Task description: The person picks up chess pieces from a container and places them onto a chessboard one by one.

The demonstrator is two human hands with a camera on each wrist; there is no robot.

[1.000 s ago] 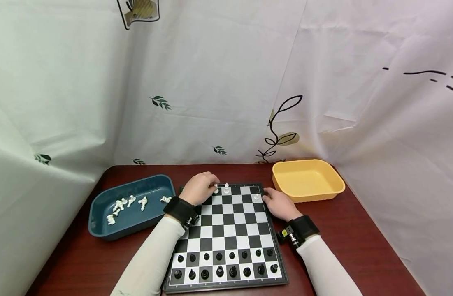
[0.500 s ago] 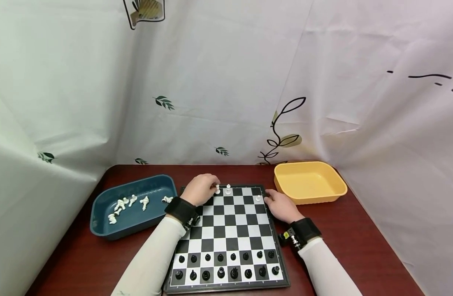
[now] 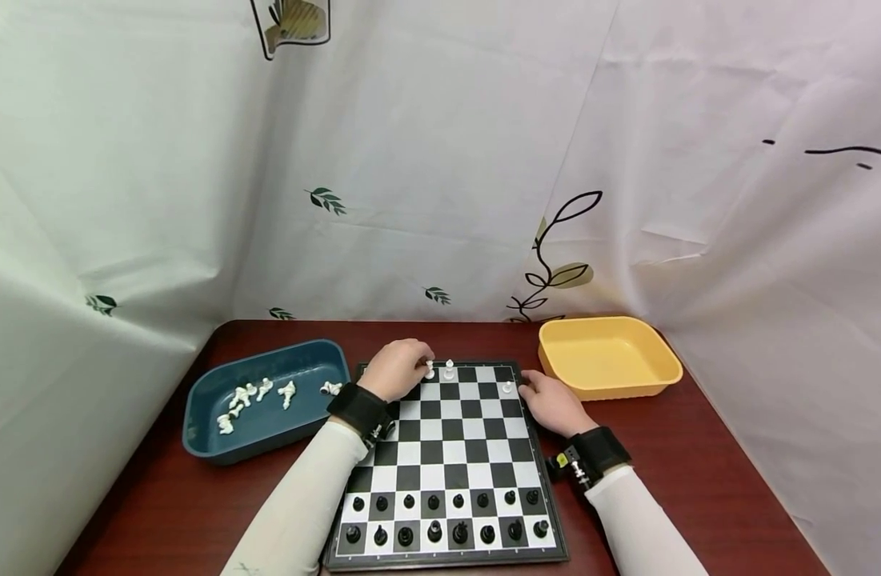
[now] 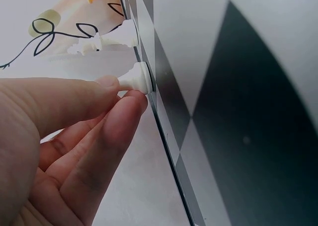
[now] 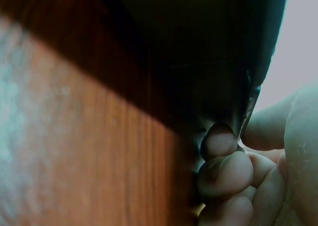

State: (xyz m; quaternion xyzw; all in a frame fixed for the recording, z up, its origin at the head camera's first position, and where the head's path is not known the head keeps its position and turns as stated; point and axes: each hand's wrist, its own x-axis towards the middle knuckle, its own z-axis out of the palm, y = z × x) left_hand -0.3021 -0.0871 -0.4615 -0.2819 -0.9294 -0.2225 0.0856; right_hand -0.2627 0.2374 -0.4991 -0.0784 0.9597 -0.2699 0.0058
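Pinching small white pawn [image 4: 133,80] upright

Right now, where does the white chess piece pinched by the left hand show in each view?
Head: white piece at the far row of the chessboard, at the left hand fingertips.
Left wrist: upper centre, pinched on the board edge.
Right wrist: not in it.
Shared landmark: the chessboard.

A glossy plastic chessboard [image 3: 447,448] lies on a dark, polished wood-look table [image 3: 699,480], flanked by smooth plastic trays, blue [image 3: 202,436] and yellow [image 3: 656,382], before a creased, matt printed sheet [image 3: 440,160]
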